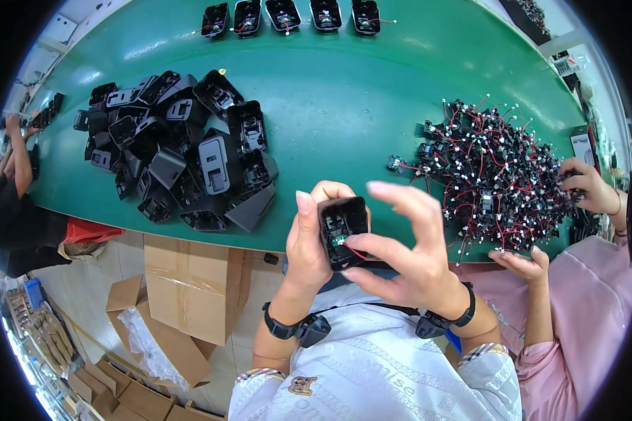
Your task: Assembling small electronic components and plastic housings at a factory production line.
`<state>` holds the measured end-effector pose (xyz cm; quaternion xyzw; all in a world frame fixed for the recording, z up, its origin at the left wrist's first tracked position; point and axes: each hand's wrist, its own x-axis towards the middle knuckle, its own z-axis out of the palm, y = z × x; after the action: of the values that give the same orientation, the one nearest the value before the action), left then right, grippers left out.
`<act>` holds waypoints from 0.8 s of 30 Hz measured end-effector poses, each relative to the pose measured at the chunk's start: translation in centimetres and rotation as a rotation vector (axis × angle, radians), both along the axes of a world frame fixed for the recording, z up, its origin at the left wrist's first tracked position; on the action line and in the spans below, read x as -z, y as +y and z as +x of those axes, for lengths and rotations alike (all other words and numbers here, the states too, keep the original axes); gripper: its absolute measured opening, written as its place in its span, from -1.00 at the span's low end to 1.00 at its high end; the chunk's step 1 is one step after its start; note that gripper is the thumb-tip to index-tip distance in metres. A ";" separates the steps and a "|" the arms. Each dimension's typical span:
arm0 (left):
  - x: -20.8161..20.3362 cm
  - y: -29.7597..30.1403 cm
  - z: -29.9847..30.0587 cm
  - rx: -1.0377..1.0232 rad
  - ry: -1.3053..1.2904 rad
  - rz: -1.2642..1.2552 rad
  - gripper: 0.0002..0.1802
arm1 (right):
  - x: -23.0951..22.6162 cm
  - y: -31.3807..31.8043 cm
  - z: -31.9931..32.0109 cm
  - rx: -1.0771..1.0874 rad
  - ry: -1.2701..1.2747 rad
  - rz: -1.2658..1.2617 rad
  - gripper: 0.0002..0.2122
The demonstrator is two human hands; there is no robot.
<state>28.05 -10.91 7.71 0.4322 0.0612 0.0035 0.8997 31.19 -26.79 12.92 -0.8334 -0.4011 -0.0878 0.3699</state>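
Near the table's front edge, my left hand [307, 235] is closed around a small black plastic housing [354, 212], its open side facing up. Inside it sit a green circuit board with a white connector [340, 240] and dark fittings. A red wire [364, 257] runs out past the housing's lower right edge. My right hand [418, 256] is over the right side of the housing, fingers spread. Its index fingertip touches or nearly touches the part by the connector. The thumb is lower, beside the housing's bottom edge. Whether the wire touches these fingers is unclear.
A heap of black housings [167, 168] lies left on the green table [330, 105]. Wired black modules [495, 179] are piled right, where another person's hand [588, 186] reaches in. Several wired housings [283, 17] line the far side. Cardboard boxes [186, 288] stand below left.
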 end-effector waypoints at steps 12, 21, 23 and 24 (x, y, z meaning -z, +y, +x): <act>-0.3 0.9 -0.6 0.112 -0.006 0.038 -0.52 | 0.1 -1.1 1.9 -0.282 0.658 0.238 -0.71; -1.2 2.0 -1.2 0.054 0.010 0.256 -0.47 | 2.4 0.3 0.8 -0.183 1.172 0.747 -0.71; -1.5 2.5 -1.1 0.077 0.031 0.252 -0.47 | 2.2 0.5 0.9 -0.193 1.219 0.753 -0.71; -1.6 2.6 -1.1 0.101 0.058 0.250 -0.47 | 2.3 0.5 1.0 -0.205 1.206 0.755 -0.72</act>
<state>26.95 -8.27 9.36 0.5434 0.0643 -0.0464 0.8357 32.15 -26.26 10.66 -0.5104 -0.1453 0.2903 0.7963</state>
